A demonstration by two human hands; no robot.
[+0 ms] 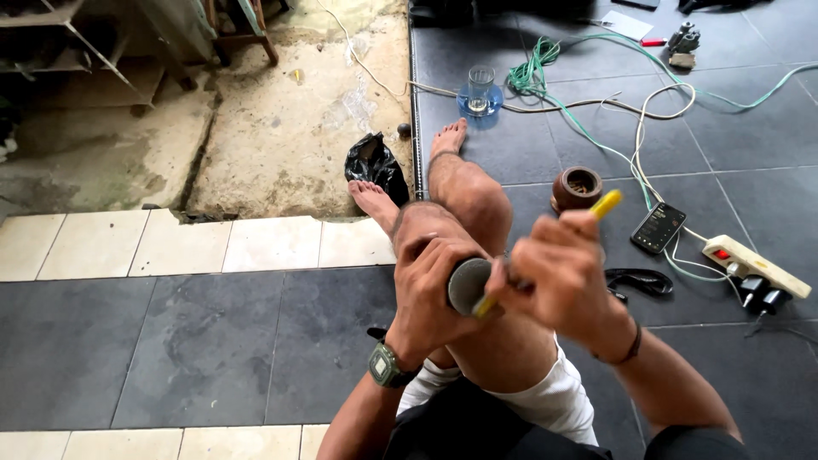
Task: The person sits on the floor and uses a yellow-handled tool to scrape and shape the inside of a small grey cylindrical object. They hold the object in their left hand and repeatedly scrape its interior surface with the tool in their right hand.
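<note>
My left hand (426, 294) is wrapped around a grey cylindrical part (469, 285), held over my bent knees. My right hand (558, 273) grips a yellow-handled tool (607, 204), its tip pressed against the end of the grey part; the tool's working end is hidden by the hands. A green wristwatch (385, 365) sits on my left wrist and a dark band on the right wrist. I sit on the dark tiled floor with bare legs stretched forward.
A brown round part (576, 187), a phone (658, 227), a white power strip (754, 266) with plugs, tangled green and white cables (545, 81), a glass on a blue saucer (480, 92) and a black bag (375, 163) lie around.
</note>
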